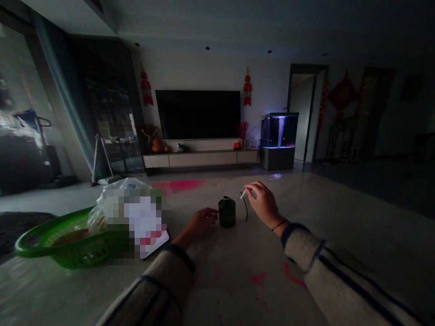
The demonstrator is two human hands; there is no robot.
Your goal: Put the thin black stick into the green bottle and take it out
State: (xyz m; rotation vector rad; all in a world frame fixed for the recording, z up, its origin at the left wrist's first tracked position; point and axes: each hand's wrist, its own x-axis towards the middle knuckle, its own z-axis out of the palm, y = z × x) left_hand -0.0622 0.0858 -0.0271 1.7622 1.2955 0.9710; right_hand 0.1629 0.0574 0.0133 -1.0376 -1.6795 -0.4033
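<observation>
A small dark green glass bottle with a narrow pale-rimmed mouth stands upright on the table. My left hand is at its left side, fingers slightly bent and apart and not wrapped round it; whether the fingertips touch the glass I cannot tell. To the right of the bottle and a little above its mouth, my right hand pinches a short white stick, tilted downward to the left. A thin dark curved strand shows just below the stick; I cannot tell whether it hangs from it.
On the left of the table sits a green plastic basket with a clear plastic bag. A blurred-out flat item lies beside it. Pink-red marks show on the tabletop. Beyond are a television and a lit fish tank.
</observation>
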